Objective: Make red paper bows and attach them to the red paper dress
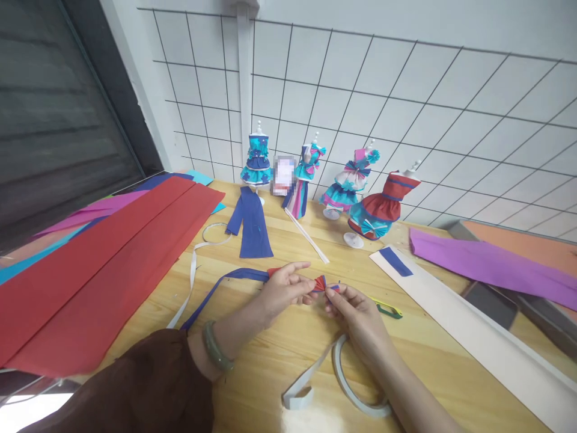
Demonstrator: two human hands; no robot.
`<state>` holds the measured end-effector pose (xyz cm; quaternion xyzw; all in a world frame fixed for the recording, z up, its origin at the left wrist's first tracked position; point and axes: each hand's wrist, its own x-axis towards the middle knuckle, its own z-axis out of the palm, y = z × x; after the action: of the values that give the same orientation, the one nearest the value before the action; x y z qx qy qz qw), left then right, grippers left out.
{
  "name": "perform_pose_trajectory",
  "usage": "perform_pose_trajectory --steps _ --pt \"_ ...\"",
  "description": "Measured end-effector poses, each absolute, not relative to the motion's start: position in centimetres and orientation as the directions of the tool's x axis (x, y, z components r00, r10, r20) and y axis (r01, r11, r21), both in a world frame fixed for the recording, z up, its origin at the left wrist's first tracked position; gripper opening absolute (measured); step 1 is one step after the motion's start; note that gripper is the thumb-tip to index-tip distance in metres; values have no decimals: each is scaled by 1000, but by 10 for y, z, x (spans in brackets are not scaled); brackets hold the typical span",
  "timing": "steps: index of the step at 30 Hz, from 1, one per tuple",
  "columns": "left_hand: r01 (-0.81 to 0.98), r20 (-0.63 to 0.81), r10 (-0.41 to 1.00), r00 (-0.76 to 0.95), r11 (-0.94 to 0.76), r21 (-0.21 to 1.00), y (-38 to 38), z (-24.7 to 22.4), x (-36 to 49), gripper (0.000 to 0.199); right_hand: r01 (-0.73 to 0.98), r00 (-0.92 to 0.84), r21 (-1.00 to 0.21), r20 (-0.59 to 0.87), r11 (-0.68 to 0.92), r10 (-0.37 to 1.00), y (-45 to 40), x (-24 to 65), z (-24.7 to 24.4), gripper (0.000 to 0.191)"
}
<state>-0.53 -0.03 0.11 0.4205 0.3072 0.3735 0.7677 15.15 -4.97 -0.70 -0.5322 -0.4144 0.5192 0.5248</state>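
Note:
Above the middle of the wooden table (252, 355), my left hand (288, 288) pinches one side of a small red bow with blue edges (320, 283). Thumb and fingers of my right hand (354, 307) grip its other side. The bow is pleated and gathered at its centre. Behind my left hand lies a long blue strip (216, 285) with a bit of red at its end. A roll of white tape (345, 373) with a loose end sits under my right forearm. Just right of my right hand is a yellow and green cutter (387, 309).
Several small mannequins in paper dresses, such as a red one (387, 201), stand along the tiled wall. Red paper (112, 270) covers the left side. White (473, 325) and purple paper (491, 261) lie right, near a dark phone-like object (490, 305). Blue pieces (255, 225) lie behind my hands.

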Motion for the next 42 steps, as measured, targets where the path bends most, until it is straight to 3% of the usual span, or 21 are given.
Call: perform_pose_trajectory --steps 6,16,23,30,36,42 --pt "-232 -103 842 530 261 937 -2 4 -4 59 7 50 -1000 -19 -20 999 -52 141 2 24" --pt "-205 -77 862 501 205 957 -4 6 -2 56 19 59 -999 35 34 998 -53 140 0 23" --pt "-240 -35 856 517 184 953 -3 5 -3 61 -213 92 -974 -96 -74 991 -50 145 0 18" --pt "-188 -93 843 529 223 957 -1 5 -5 62 -524 75 -836 -236 -164 969 -47 155 5 18" --pt "-200 -94 840 534 234 951 2 0 -7 55 -589 96 -797 -233 -133 968 -47 161 7 17" --pt "-279 -169 819 548 370 886 3 3 0 49 -613 96 -778 -243 -135 965 -44 165 6 16"
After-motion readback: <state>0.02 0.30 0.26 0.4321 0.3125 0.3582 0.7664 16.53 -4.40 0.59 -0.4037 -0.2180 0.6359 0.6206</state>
